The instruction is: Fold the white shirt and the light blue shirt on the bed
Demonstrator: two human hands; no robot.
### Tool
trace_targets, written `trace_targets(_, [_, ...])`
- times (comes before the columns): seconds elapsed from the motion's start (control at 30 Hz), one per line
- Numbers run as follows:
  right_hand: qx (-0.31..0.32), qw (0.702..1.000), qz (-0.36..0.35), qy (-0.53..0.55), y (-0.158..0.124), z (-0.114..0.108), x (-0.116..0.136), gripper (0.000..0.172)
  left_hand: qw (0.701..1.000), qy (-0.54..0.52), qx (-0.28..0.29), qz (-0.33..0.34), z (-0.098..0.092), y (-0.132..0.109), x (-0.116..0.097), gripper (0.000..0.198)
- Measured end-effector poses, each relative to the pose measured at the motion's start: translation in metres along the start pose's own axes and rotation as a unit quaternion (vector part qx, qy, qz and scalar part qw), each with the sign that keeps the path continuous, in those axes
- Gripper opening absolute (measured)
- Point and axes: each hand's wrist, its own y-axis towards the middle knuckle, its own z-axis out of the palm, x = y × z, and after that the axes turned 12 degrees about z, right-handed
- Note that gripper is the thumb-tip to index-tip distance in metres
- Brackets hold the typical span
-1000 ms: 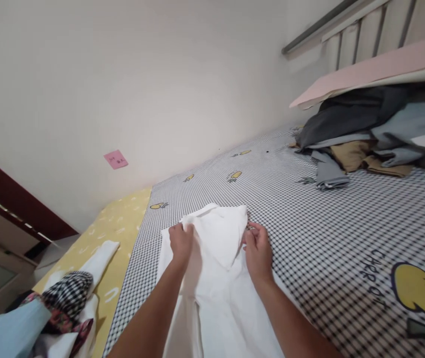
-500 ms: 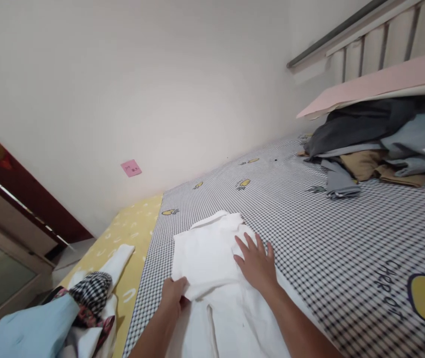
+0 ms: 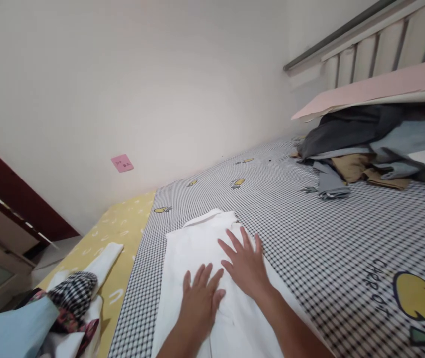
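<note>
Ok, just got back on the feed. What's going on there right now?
A person has their left hand and right hand spread flat on a white collared shirt. The shirt lies on a black-and-white checked bedsheet printed with carrots. A heap of clothes sits further up the bed, and more clothes lie at lower left.

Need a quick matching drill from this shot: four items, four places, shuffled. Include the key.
Items
1. white collared shirt
2. pink sticky note
3. dark grey cloth
4. yellow patterned bedding

Places
A. On the wall
B. Under the pink board, atop the clothes pile
C. Flat under the left hand and right hand, on the checked bedsheet
D. Beside the checked bedsheet, beneath the blue cloth

Pairs: 1-C, 2-A, 3-B, 4-D
</note>
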Motion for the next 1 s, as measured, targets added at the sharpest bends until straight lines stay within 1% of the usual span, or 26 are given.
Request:
trace_targets(0.03, [0.05,0.998,0.028,-0.009,0.0,0.003,-0.002,0.054,0.999,-0.021,0.029,0.002,0.008,0.0,-0.005,0.05])
trace_targets(0.07, [0.085,0.994,0.07,-0.017,0.0,0.006,-0.003,0.057,0.998,-0.037,0.048,-0.008,0.014,0.0,-0.008,0.05])
trace_targets(0.1, [0.101,0.988,0.114,-0.026,0.0,0.009,-0.004,0.061,0.997,-0.05,0.058,-0.021,0.018,0.0,-0.01,0.05])
trace_targets(0.17, [0.086,0.979,0.178,-0.042,0.001,0.014,-0.005,0.065,0.995,-0.068,0.052,-0.042,0.022,0.0,-0.01,0.049])
trace_targets(0.23, [0.064,0.974,0.212,-0.046,0.005,0.013,-0.005,0.065,0.994,-0.084,0.034,-0.056,0.022,-0.002,-0.008,0.049])
trace_targets(0.27, [0.065,0.969,0.234,-0.033,0.009,0.01,-0.005,0.065,0.994,-0.094,0.026,-0.058,0.021,-0.003,-0.007,0.049])
trace_targets(0.33, [0.09,0.953,0.287,0.019,0.026,0.001,-0.008,0.063,0.992,-0.116,0.019,-0.054,0.021,-0.004,-0.007,0.048])
trace_targets(0.4, [0.112,0.934,0.333,0.067,0.053,-0.011,-0.013,0.062,0.99,-0.134,0.011,-0.048,0.022,-0.004,-0.008,0.047])
trace_targets(0.43, [0.117,0.928,0.346,0.079,0.069,-0.015,-0.015,0.061,0.989,-0.139,0.004,-0.047,0.023,-0.004,-0.009,0.047])
trace_targets(0.5, [0.121,0.927,0.346,0.077,0.099,-0.021,-0.018,0.062,0.988,-0.146,-0.018,-0.051,0.026,-0.004,-0.011,0.049])
trace_targets(0.57, [0.126,0.931,0.337,0.068,0.122,-0.018,-0.019,0.057,0.986,-0.151,-0.047,-0.06,0.029,-0.005,-0.012,0.051])
trace_targets(0.67, [0.118,0.939,0.317,0.057,0.139,-0.004,-0.02,0.041,0.978,-0.154,-0.111,-0.087,0.031,-0.007,-0.014,0.048])
trace_targets(0.73, [0.104,0.944,0.308,0.049,0.142,0.006,-0.023,0.034,0.972,-0.16,-0.134,-0.106,0.03,-0.006,-0.015,0.042])
trace_targets(0.77, [0.098,0.946,0.306,0.043,0.144,0.01,-0.024,0.034,0.971,-0.169,-0.129,-0.107,0.028,-0.005,-0.015,0.039])
trace_targets(0.83, [0.084,0.949,0.304,0.026,0.146,0.015,-0.026,0.032,0.97,-0.196,-0.099,-0.1,0.025,-0.003,-0.015,0.035])
trace_targets(0.9, [0.067,0.95,0.304,0.012,0.148,0.014,-0.022,0.032,0.969,-0.217,-0.074,-0.091,0.023,0.001,-0.015,0.033])
trace_targets(0.93, [0.055,0.95,0.307,0.007,0.147,0.011,-0.017,0.039,0.969,-0.221,-0.069,-0.09,0.022,0.002,-0.015,0.034])
trace_targets(1.0, [0.019,0.951,0.308,-0.003,0.137,0.003,-0.006,0.058,0.968,-0.224,-0.064,-0.09,0.022,0.004,-0.014,0.036])
